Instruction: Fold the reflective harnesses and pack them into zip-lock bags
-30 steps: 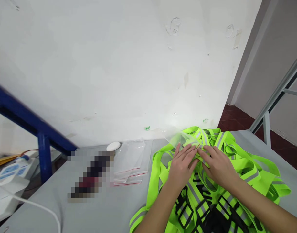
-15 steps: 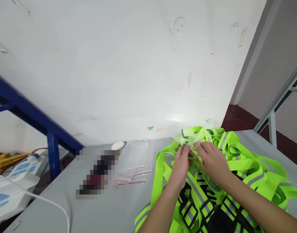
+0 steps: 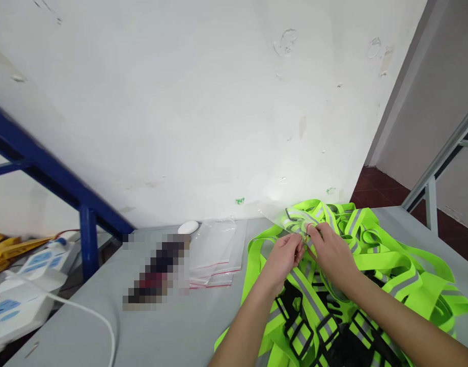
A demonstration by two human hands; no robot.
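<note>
A clear zip bag point(image 3: 274, 213) with a red strip along its opening is between my two hands, above a pile of neon-yellow reflective straps point(image 3: 375, 262). My left hand point(image 3: 281, 260) is closed, with thumb and fingers pinched at the bag's near edge. My right hand point(image 3: 331, 255) grips the bag's opening beside the red strip. The fingertips partly cover the opening, and yellow straps show through the clear plastic. Black buckles point(image 3: 300, 339) and dark parts of the straps lie below my wrists.
More flat zip bags point(image 3: 214, 250) lie left of the straps on the grey table point(image 3: 84, 326). Near them are a white oval object point(image 3: 188, 227) and a pixelated item point(image 3: 157, 272). A white cable point(image 3: 81, 317) crosses the left side. Behind the table stands a white wall point(image 3: 203, 112).
My left hand has turned and drawn slightly left and down, its fingers curling closer together. The bag extends a little further left. My right hand stays near the red strip.
</note>
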